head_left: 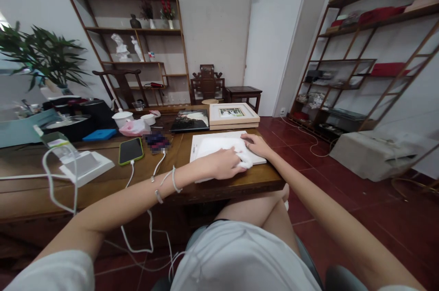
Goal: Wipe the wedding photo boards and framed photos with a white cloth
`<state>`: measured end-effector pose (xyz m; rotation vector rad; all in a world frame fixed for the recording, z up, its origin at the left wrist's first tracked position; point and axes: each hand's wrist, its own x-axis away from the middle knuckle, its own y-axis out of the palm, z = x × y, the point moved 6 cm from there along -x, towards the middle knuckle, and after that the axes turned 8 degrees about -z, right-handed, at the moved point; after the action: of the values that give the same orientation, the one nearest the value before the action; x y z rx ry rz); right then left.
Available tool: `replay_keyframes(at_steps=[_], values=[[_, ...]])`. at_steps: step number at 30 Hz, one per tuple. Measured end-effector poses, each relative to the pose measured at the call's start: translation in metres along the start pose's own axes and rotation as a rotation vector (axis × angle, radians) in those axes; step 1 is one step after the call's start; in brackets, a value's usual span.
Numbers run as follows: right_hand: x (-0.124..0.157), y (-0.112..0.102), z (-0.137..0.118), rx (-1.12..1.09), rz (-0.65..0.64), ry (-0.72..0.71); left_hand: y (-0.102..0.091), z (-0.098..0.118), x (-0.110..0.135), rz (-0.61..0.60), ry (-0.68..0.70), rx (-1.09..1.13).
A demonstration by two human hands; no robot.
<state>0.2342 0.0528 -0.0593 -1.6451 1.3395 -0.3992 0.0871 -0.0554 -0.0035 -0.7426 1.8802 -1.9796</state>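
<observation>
A flat white frame or panel (pixel 209 145) lies on the brown wooden table (pixel 240 180) near its right end. My left hand (pixel 224 164) rests on its near part, fingers curled round a crumpled white cloth or tissue (pixel 246 158). My right hand (pixel 257 144) lies flat on the panel's right edge beside the cloth, fingers together and stretched. Bracelets (pixel 163 185) circle my left wrist.
A phone in a green case (pixel 131 150) charges on a white cable left of the panel. Behind it stand stacked picture frames (pixel 233 115), a dark photo book (pixel 190 120), bowls and a pink bag. Shelves line both walls; a grey box (pixel 373 151) sits on the red floor.
</observation>
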Motion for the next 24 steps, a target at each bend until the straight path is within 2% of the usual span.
replay_keyframes(at_steps=[3,10,14,19,24], values=[[0.000,0.000,0.000,0.000,0.000,-0.006,-0.001,-0.001,-0.002,0.003,-0.006,-0.002],[-0.001,0.000,-0.003,-0.003,-0.004,-0.013,-0.006,-0.056,-0.050,0.018,-0.134,0.003],[0.000,-0.001,-0.005,-0.011,-0.004,-0.017,-0.008,-0.070,-0.069,0.022,-0.182,0.003],[0.001,-0.003,-0.009,-0.022,-0.010,-0.037,-0.008,-0.059,-0.071,0.034,-0.224,-0.023],[0.001,-0.004,-0.009,-0.045,-0.013,-0.039,-0.006,-0.017,-0.046,-0.004,-0.167,-0.061]])
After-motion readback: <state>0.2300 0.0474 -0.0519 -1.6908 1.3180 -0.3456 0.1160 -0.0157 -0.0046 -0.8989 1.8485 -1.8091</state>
